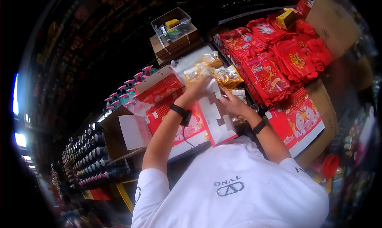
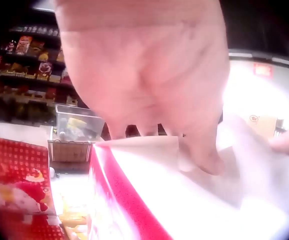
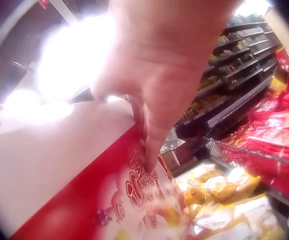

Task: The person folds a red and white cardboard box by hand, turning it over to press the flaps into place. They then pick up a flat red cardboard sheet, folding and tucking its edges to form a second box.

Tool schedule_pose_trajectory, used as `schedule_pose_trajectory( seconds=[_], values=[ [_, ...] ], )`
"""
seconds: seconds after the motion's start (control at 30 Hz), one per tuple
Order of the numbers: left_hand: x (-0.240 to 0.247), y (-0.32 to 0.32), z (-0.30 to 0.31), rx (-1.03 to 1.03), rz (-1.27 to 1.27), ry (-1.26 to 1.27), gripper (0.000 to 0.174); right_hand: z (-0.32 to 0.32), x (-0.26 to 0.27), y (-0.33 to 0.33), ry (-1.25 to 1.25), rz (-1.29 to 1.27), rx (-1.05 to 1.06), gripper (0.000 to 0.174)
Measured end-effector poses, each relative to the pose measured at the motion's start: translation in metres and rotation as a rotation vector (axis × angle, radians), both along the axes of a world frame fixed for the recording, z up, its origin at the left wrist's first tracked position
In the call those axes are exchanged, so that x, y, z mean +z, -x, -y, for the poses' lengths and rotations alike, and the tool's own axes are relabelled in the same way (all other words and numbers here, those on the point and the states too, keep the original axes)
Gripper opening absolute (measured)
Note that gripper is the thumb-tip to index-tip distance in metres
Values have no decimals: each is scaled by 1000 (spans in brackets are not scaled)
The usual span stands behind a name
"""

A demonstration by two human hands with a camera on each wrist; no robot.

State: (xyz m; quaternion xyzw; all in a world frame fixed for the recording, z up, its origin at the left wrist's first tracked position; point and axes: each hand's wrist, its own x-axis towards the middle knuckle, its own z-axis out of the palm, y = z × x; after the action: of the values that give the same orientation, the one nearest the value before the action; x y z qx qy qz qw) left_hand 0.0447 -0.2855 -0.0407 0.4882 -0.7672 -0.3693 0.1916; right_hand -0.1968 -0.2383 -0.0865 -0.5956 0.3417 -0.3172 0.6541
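Observation:
A red-and-white printed carton (image 1: 217,118) stands against the front of the white shirt, its white side up. My left hand (image 1: 199,86) grips its far edge; in the left wrist view, the hand (image 2: 149,70) has its fingers over the rim of the carton (image 2: 129,200) and its thumb on the white surface. At the carton's right far corner is my right hand (image 1: 234,104). The right wrist view shows this hand (image 3: 154,75) pinching the edge of the carton (image 3: 79,195), fingers against the red printed face. Part of each hand's grip is hidden.
Yellow-and-white packets (image 1: 229,76) lie beyond the carton. Red bags (image 1: 294,57) fill a wire basket at right. Another open red carton (image 1: 163,88) stands left, near pink-topped bottles (image 1: 129,82). A clear bin (image 1: 171,23) sits on a brown box (image 1: 175,45) behind.

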Motion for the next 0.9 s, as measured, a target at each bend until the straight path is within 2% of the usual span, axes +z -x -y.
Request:
schedule_pose_trajectory(
  seconds=[0.13,0.23,0.33,0.43,0.53,0.67,0.7,0.8,0.83,0.9],
  values=[
    [-10,5,-9,46,90,47,63,3,-16,0,12,21,-11,69],
    [-13,2,-22,71,311,267,56,-1,-8,0,-3,14,-36,71],
    [-10,-2,-33,0,490,209,52,-6,-2,-3,30,19,-43,73],
    [-41,-13,-29,24,428,300,60,-4,-14,-12,168,-61,-56,74],
    [-67,-23,-28,363,-187,342,69,-4,-12,-18,267,-236,-84,76],
    [-87,-1,-52,667,-132,306,60,0,-6,-25,235,-308,-98,80],
    [-79,9,-62,728,-55,461,50,1,-5,-26,211,-317,-104,81],
    [-53,26,-90,789,14,526,41,1,-7,-25,201,-256,-118,85],
    [-38,27,-97,719,1,536,32,2,-5,-25,156,-265,-115,87],
    [-49,31,-105,687,91,568,31,2,-4,-23,125,-223,-92,87]
  ],
)
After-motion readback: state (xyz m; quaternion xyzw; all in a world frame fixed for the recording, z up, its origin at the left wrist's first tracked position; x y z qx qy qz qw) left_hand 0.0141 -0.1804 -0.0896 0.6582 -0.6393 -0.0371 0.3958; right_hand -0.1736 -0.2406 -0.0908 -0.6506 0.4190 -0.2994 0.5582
